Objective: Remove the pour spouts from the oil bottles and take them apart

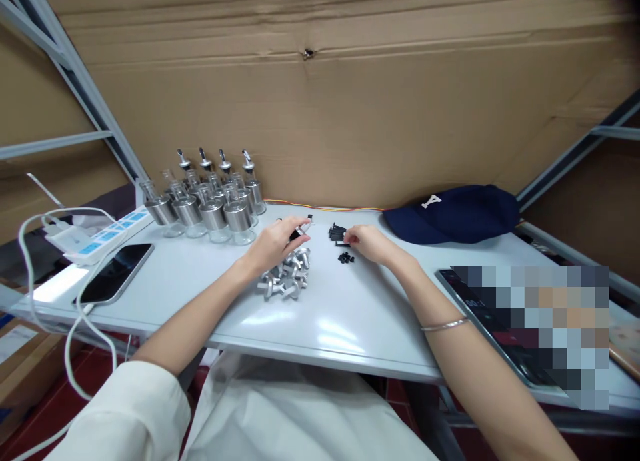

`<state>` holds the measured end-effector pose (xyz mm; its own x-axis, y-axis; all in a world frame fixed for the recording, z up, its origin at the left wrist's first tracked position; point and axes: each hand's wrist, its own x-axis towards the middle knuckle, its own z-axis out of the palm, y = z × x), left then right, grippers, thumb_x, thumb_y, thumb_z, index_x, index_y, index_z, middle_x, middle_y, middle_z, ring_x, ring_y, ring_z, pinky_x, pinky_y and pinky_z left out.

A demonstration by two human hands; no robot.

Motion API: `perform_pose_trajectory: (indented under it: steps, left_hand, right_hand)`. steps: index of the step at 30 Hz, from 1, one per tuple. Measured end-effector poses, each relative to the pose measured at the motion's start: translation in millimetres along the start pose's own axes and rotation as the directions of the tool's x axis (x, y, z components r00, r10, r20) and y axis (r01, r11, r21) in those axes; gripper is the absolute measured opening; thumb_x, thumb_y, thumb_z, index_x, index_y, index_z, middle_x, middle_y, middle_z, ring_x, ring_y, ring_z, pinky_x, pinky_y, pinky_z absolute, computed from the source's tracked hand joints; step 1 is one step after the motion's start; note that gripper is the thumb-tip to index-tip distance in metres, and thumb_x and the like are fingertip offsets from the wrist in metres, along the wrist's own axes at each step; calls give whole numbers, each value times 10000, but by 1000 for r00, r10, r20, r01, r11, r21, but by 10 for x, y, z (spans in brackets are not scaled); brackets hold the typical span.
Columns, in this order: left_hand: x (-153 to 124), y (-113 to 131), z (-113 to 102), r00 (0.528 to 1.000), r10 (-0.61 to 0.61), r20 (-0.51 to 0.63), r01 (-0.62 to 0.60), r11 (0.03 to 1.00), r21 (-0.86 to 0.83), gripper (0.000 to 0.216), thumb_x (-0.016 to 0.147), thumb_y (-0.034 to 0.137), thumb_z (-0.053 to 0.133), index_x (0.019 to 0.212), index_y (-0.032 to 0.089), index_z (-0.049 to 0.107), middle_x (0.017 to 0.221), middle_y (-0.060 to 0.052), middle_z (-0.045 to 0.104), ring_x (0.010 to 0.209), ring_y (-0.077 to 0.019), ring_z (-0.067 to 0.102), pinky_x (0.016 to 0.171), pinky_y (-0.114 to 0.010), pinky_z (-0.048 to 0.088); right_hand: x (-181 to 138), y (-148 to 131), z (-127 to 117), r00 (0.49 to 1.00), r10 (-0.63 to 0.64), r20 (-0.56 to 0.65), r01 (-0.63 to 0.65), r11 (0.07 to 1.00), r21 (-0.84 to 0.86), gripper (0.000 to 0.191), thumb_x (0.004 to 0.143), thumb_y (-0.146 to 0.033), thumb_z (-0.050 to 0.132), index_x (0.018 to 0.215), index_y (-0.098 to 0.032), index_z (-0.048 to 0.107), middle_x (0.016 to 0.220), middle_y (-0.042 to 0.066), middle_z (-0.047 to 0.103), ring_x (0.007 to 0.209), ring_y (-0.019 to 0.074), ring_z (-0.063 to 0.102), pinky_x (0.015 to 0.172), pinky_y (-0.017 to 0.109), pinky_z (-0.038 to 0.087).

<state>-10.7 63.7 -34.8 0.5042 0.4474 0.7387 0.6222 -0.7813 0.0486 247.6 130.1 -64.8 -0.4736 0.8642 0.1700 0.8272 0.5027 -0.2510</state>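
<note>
My left hand point(270, 244) is closed round a metal pour spout with a black part point(296, 234), held between thumb and fingers; much of it is hidden. Under and beside this hand lies a pile of silver metal spout pieces point(287, 274). My right hand point(369, 242) is closed, its fingertips pinching the end of a thin black tube point(342, 245) at the table top. Just behind lies a bundle of similar black tubes point(337, 232). Small black rings point(345, 258) sit in a heap in front of those fingers.
Several glass bottles with steel bands point(213, 214) stand at the back left, some with spouts fitted. A phone point(116, 273) and power strip point(113, 238) lie left. A navy cap point(453, 214) and a tablet-like device point(493, 328) lie right. Cardboard point(325, 114) walls the back.
</note>
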Motion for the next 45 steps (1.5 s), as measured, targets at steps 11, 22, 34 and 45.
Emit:
perform_pose_trajectory:
  steps: [11, 22, 34, 45]
  left_hand:
    - [2, -2, 3, 999, 32, -1, -32, 999, 32, 303, 915, 367, 456, 1112, 143, 506, 949, -87, 664, 804, -156, 642, 746, -282, 503]
    - [22, 6, 16, 991, 18, 131, -4, 995, -103, 184, 918, 328, 448, 969, 161, 507, 968, -76, 588, 865, -142, 607, 788, -272, 497]
    - [4, 35, 14, 988, 57, 142, -44, 994, -97, 231, 892, 318, 499, 1055, 154, 501, 1041, -104, 588, 972, -173, 598, 855, -322, 502]
    - [8, 90, -14, 987, 16, 160, -14, 1000, -14, 261, 916, 299, 449, 1102, 131, 519, 1059, -126, 587, 1001, -203, 574, 880, -350, 484]
  right_hand:
    - [-1, -22, -27, 999, -3, 39, 5, 1000, -31, 274, 778, -60, 495, 874, -155, 733, 941, 91, 722, 857, 194, 648, 763, 214, 426]
    - [-5, -68, -17, 999, -11, 44, 13, 998, -62, 278, 814, -84, 479, 937, -148, 720, 1004, 101, 701, 902, 202, 639, 809, 232, 425]
    - [-86, -240, -105, 999, -11, 44, 13, 998, -55, 209, 821, -116, 502, 814, -152, 708, 836, 105, 721, 800, 202, 653, 737, 234, 430]
    - [-255, -870, -344, 916, -313, -249, 326, 945, 11, 170, 910, -195, 478, 1021, -156, 601, 978, 94, 687, 836, 203, 633, 742, 292, 437]
